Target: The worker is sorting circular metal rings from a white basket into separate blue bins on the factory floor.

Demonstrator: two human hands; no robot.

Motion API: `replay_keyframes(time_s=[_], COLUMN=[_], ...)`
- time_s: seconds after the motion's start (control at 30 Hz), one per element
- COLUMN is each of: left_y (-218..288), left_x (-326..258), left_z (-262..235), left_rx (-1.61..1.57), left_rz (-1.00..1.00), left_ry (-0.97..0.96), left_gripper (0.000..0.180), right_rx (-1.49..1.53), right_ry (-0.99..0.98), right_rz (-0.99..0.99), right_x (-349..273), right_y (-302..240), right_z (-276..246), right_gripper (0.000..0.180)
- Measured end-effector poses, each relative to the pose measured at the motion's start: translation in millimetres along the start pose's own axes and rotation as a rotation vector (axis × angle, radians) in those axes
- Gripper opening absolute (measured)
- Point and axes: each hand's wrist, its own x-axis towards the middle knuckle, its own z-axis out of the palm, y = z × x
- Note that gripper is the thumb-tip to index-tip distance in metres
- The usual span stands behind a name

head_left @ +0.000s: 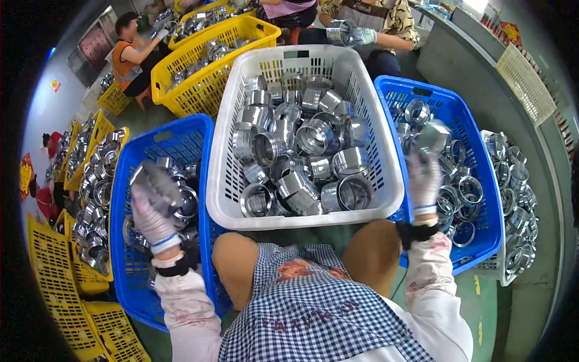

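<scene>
My left hand (151, 218), in a striped knit glove, is closed on a metal cylinder (158, 187), smeared by motion, over the left blue basket (116, 256). On the other side, my gloved right hand (424, 187) grips a shiny metal ring (433, 136) above the right blue basket (464, 259). Its fingers are partly blurred. Between the two stands a white basket (301, 224) in front of my knees, piled with short metal cylinders (315, 136). Both blue baskets also contain metal rings, some hidden under my hands.
Yellow baskets (208, 93) of metal parts stand beyond and along the left. Empty-looking yellow baskets (60, 283) lie at the lower left. Another ring-filled basket (505, 271) sits far right, beside a grey counter (464, 78). Co-workers sit opposite, one gloved hand (363, 37) holding a metal cylinder.
</scene>
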Motion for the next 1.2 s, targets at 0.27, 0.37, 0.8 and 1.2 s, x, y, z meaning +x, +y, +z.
replay_keyframes(time_s=[0.27,0.37,0.8,1.2], left_y=[-103,-101,-58,6], left_x=[22,1,-115,-163], left_z=[-103,-62,68,77], left_rx=[-0.106,0.005,0.709,-0.017], left_rz=[-0.337,-0.310,0.760,0.138], left_ry=[0.103,-0.158,-1.037,-0.651], left_gripper=[0.037,0.044,0.068,0.035], right_rx=[-0.414,-0.684,0.612,0.494], right_ry=[-0.152,-0.460,-0.924,-0.604], right_rz=[-0.184,-0.265,0.732,-0.238], right_x=[38,44,-5,-110], right_y=[6,60,-71,-169], right_z=[59,134,146,122], right_gripper=[0.049,0.057,0.049,0.030])
